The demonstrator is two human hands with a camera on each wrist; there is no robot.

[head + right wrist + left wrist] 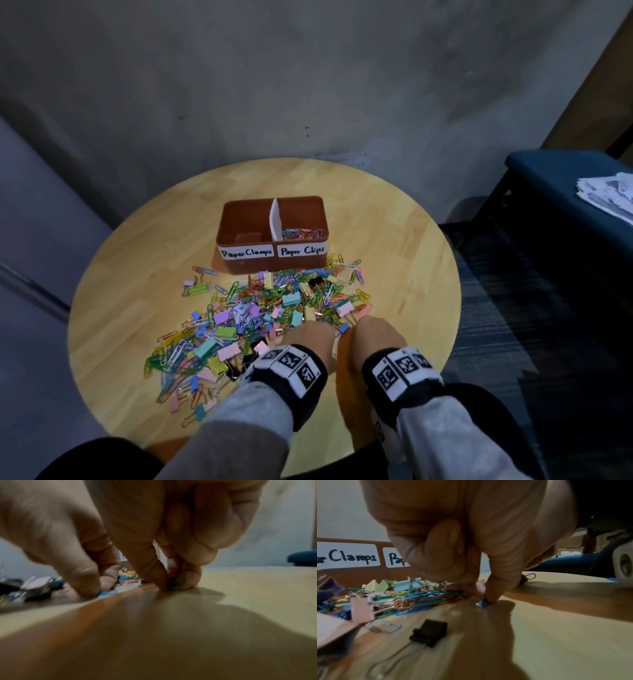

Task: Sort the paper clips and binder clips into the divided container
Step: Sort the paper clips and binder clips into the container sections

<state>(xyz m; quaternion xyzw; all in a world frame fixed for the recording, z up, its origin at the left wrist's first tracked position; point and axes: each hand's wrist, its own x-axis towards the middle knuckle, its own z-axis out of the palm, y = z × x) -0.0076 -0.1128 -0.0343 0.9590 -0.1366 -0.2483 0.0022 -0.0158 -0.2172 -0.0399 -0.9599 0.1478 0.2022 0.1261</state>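
Left hand point(471, 545) pinches a blue paper clip point(483, 603); right hand point(154, 534) pinches a green clip point(177, 581). Lift each clear of the surface point(394, 260), then drop into "Paper Clips" compartment point(301, 222).

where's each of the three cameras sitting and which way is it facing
Head: looks down from above at table, container, both hands, sleeves.
Left wrist: low, looks along left hand at blue paper clip, container labels.
Right wrist: low over the table, looks along right hand.
Shared: the clip pile shows in all.
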